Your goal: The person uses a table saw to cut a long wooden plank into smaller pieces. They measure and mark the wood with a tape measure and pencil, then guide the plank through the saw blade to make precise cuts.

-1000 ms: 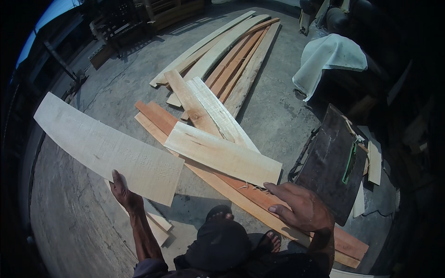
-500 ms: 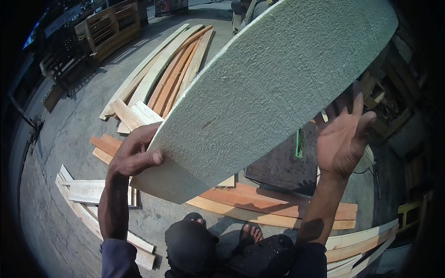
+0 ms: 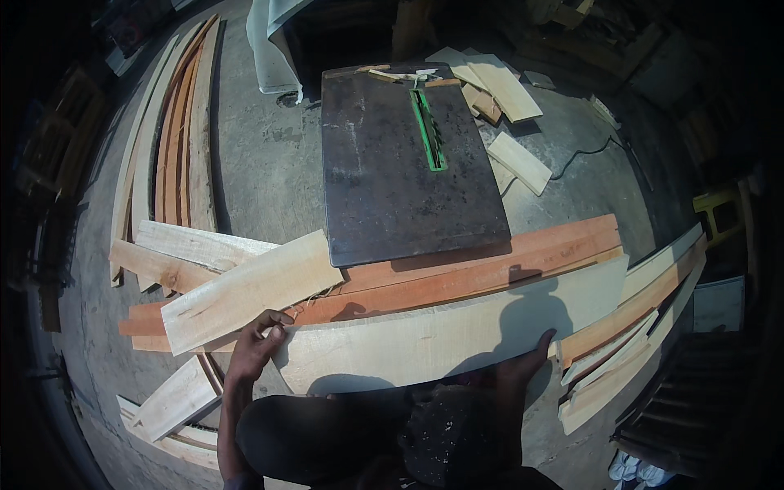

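A long pale wooden board [image 3: 425, 339] lies crosswise in front of my knees, its right part shadowed by my head. My left hand [image 3: 255, 349] closes on the board's left end, thumb and fingers at the corner. At its near right edge my right hand [image 3: 527, 365] grips it; the thumb shows and the fingers are hidden beneath. Just beyond lie reddish planks [image 3: 474, 269] on the ground. A shorter pale board [image 3: 245, 298] rests at a slant past my left hand.
Ahead stands a dark table saw [image 3: 384, 171] with a green slot insert [image 3: 427, 131] and offcuts at its far edge. Long planks [image 3: 175, 131] lie far left. More strips [image 3: 633, 351] lie at right, near a yellow block [image 3: 723, 219]. Scrap boards [image 3: 498, 86] lie beyond the saw.
The pale board has come down from close before my view to low across my knees. My right hand, open before, now grips its edge. My view has turned toward the saw.
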Demonstrator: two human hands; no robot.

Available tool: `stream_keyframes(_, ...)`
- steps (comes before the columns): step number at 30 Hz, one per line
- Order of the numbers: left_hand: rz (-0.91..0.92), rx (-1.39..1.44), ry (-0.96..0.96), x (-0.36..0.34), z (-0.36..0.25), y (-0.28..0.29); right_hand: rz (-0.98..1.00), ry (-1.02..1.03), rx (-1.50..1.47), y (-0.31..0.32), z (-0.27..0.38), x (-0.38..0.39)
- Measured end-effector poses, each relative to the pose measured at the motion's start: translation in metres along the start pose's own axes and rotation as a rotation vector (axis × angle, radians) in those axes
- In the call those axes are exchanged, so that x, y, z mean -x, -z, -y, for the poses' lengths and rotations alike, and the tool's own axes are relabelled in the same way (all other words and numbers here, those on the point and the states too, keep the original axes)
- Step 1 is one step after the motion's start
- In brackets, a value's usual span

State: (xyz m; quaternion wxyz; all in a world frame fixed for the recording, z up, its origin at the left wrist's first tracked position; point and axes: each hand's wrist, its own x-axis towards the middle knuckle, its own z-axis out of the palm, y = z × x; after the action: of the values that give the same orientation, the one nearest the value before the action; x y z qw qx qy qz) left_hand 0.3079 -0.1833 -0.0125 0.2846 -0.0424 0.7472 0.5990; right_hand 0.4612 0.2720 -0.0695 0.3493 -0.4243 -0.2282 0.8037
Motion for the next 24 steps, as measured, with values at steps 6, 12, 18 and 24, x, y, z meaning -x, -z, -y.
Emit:
stream_keyframes(6, -0.54, 0.328, 0.015, -0.053, 0.111, -0.017, 0.182, -0.209, -0.042, 0.025, -0.071, -0.032)
stream_keyframes(12, -0.613, 0.15, 0.069, -0.094, 0.133, 0.025, 0.179, -0.473, 0.692, 0.035, -0.092, -0.063)
stream_keyframes(18, -0.844, -0.685, -0.059, -0.098, 0.157, 0.027, 0.435, 0.34, 1.747, 0.123, -0.041, -0.028)
stream_keyframes(24, -1.266, -0.957, 0.285, -0.107, 0.176, 0.118, 0.672, 0.56, 1.928, 0.186, -0.007, 0.005)
